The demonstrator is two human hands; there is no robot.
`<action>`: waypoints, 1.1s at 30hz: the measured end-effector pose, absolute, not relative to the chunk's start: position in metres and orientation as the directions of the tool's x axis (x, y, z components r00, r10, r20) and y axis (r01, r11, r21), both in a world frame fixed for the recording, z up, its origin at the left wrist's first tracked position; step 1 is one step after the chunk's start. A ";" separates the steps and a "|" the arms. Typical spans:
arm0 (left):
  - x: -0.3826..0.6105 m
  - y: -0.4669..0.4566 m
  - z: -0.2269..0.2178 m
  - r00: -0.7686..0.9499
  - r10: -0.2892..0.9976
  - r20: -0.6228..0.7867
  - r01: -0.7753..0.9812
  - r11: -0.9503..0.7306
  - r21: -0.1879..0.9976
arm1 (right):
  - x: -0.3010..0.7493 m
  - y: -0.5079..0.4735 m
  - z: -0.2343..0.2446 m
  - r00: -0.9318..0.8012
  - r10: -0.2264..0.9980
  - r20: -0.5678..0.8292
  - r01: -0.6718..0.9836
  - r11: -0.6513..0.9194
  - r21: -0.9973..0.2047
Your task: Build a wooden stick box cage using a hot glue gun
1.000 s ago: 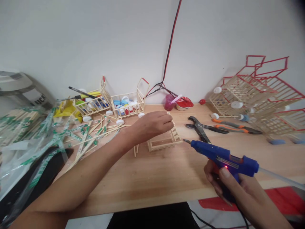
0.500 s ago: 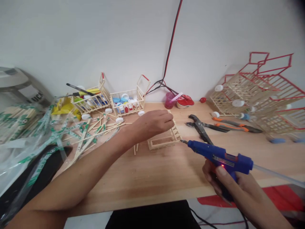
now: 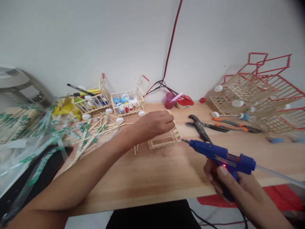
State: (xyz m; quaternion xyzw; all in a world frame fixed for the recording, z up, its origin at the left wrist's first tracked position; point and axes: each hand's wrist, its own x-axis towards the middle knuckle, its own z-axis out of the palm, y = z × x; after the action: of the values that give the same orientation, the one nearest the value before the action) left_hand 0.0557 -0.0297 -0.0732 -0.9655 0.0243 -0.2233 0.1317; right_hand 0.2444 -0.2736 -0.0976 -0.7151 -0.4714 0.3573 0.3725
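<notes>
Blue plastic fills the right hand: it closes round the grip of a hot glue gun, a small red light glowing on the body, with the nozzle pointing left, just beside a small frame of wooden craft sticks. That frame lies on the wooden workbench directly under the left hand, which is curled narrowly at the frame's raised end. It seems to pinch or steady the end, though the fingers hide the contact, so I cannot tell for certain. A hold like that would plausibly keep the sticks from shifting near the gun's tip. Just below the left wrist stand two loose sticks. Past the gun, further from the left hand, lie black-handled cutters and orange-handled pliers, and beyond them lean red-edged stick racks. Left of the hand, scattered sticks and white bottle caps spread before two stick cribs. Compared with the earlier frame, both hands sit nearly where they were, and the gun has shifted only slightly.
</notes>
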 end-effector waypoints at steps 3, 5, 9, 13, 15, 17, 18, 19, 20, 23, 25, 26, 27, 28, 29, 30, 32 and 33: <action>0.056 -0.031 -0.074 0.900 -0.108 0.423 0.007 -0.966 -0.260 | 0.244 -0.275 -0.097 0.294 0.941 -0.171 0.379 -0.279 -0.882; 0.056 -0.032 -0.074 0.899 -0.109 0.424 0.012 -0.962 -0.271 | 0.242 -0.276 -0.097 0.294 0.940 -0.171 0.361 -0.275 -0.891; 0.056 -0.034 -0.075 0.904 -0.124 0.409 0.015 -0.947 -0.320 | 0.239 -0.277 -0.095 0.333 0.927 -0.176 0.326 -0.288 -0.901; 0.055 -0.036 -0.074 0.905 -0.133 0.404 0.013 -0.941 -0.338 | 0.238 -0.277 -0.095 0.315 0.932 -0.178 0.320 -0.281 -0.905; 0.055 -0.036 -0.073 0.906 -0.129 0.404 0.013 -0.944 -0.331 | 0.238 -0.277 -0.095 0.312 0.935 -0.171 0.329 -0.275 -0.903; 0.055 -0.036 -0.073 0.905 -0.128 0.406 0.014 -0.944 -0.328 | 0.238 -0.277 -0.095 0.320 0.934 -0.161 0.347 -0.274 -0.897; 0.056 -0.036 -0.073 0.904 -0.131 0.407 0.012 -0.944 -0.330 | 0.238 -0.277 -0.095 0.321 0.934 -0.156 0.361 -0.273 -0.892; 0.056 -0.036 -0.073 0.903 -0.135 0.408 0.009 -0.943 -0.332 | 0.238 -0.277 -0.094 0.320 0.935 -0.152 0.375 -0.273 -0.886; 0.056 -0.036 -0.073 0.903 -0.137 0.407 0.007 -0.943 -0.332 | 0.237 -0.277 -0.094 0.319 0.936 -0.149 0.387 -0.272 -0.881; 0.057 -0.036 -0.075 0.905 -0.133 0.404 0.006 -0.945 -0.326 | 0.237 -0.277 -0.093 0.316 0.938 -0.144 0.397 -0.268 -0.878; 0.058 -0.035 -0.076 0.903 -0.133 0.409 0.010 -0.944 -0.329 | 0.236 -0.276 -0.094 0.318 0.937 -0.145 0.387 -0.268 -0.883; 0.058 -0.035 -0.077 0.901 -0.136 0.413 0.011 -0.943 -0.333 | 0.236 -0.275 -0.095 0.320 0.936 -0.147 0.375 -0.267 -0.888; 0.058 -0.035 -0.077 0.899 -0.139 0.416 0.011 -0.941 -0.338 | 0.236 -0.273 -0.096 0.327 0.933 -0.147 0.354 -0.265 -0.897; 0.058 -0.035 -0.077 0.896 -0.143 0.421 0.010 -0.940 -0.340 | 0.237 -0.271 -0.097 0.346 0.927 -0.144 0.323 -0.262 -0.910; 0.058 -0.035 -0.078 0.894 -0.145 0.425 0.010 -0.940 -0.341 | 0.237 -0.269 -0.099 0.373 0.917 -0.140 0.285 -0.256 -0.924; 0.058 -0.035 -0.077 0.892 -0.147 0.428 0.008 -0.941 -0.339 | 0.237 -0.267 -0.101 0.402 0.906 -0.131 0.247 -0.245 -0.938; 0.057 -0.037 -0.077 0.889 -0.147 0.434 0.008 -0.942 -0.335 | 0.236 -0.261 -0.103 0.436 0.893 -0.107 0.201 -0.213 -0.956; 0.056 -0.037 -0.077 0.887 -0.148 0.438 0.009 -0.942 -0.336 | 0.236 -0.259 -0.104 0.443 0.892 -0.093 0.199 -0.199 -0.960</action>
State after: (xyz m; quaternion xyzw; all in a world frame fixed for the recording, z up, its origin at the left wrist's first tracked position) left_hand 0.0563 -0.0375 -0.0766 -0.9568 0.0365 -0.2353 0.1667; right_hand 0.2359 -0.2591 -0.1040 -0.6905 -0.3948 0.3503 0.4946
